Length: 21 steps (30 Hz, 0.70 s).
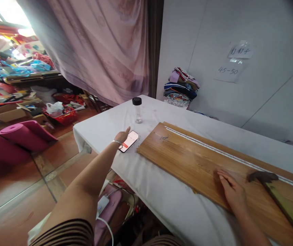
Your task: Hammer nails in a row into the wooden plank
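Observation:
My left hand (pixel 122 135) reaches to the left edge of a lit phone (pixel 129 141) lying on the white cloth; its thumb or a finger points up and away, and what it grips, if anything, is unclear. Over the wooden board (pixel 184 153) is my right hand (pixel 229 188), slightly blurred, its fingers bent and partly hidden. Several nails (pixel 164 138) lie in a small pile at the board's left end. A hammer (pixel 263 176) with a dark head and greenish handle rests on the board, right of my right hand. White measuring strip (pixel 205 146) runs along the board.
A clear bottle with a black lid (pixel 138 111) stands behind the phone on the white-covered table (pixel 105 119). Folded clothes (pixel 181 87) are stacked by the wall. Pink rolled mats (pixel 15 135), boxes and a red basket (pixel 64 115) are on the floor at left.

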### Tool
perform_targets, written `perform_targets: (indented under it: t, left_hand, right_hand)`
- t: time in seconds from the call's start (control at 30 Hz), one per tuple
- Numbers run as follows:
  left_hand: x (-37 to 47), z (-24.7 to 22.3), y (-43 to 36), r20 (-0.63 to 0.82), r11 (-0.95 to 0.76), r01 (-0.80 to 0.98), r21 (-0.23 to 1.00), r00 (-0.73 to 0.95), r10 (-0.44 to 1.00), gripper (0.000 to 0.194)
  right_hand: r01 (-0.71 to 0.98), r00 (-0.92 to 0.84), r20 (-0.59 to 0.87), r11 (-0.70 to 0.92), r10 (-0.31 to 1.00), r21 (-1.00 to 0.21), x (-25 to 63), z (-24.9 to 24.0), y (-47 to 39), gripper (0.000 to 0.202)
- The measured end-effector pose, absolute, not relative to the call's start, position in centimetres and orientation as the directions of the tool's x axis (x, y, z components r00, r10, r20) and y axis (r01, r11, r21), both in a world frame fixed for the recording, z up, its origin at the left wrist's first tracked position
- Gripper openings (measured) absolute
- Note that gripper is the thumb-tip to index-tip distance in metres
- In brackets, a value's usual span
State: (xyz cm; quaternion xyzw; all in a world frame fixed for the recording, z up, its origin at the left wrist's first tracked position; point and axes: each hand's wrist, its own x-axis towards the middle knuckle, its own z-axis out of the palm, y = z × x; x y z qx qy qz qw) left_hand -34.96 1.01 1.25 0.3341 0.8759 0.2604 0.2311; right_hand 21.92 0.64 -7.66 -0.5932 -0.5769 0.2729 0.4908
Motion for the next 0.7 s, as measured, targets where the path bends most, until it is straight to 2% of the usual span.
perform_targets:
  t: [0.23,0.57,0.7]
  left_hand:
    - [-34.5,0.7,1.5,-0.248,0.668,0.436,0.603,-0.694,0.676,0.063]
    - [-34.6,-0.3,1.7,-0.197,0.667,0.526,0.529,-0.688,0.699,0.066]
    - [-34.2,0.3,1.4,-0.134,0.624,0.526,0.578,-0.693,0.708,0.069]
  right_hand:
    - [0.411,0.196,0.243,0.145,0.95,-0.9,22.0,-7.8,0.7,0.036]
    - [0.452,0.17,0.267,0.165,0.949,-0.877,22.2,-7.7,0.8,0.038]
    - [0.435,0.16,0.273,0.18,0.949,-0.882,22.1,-7.9,0.9,0.038]
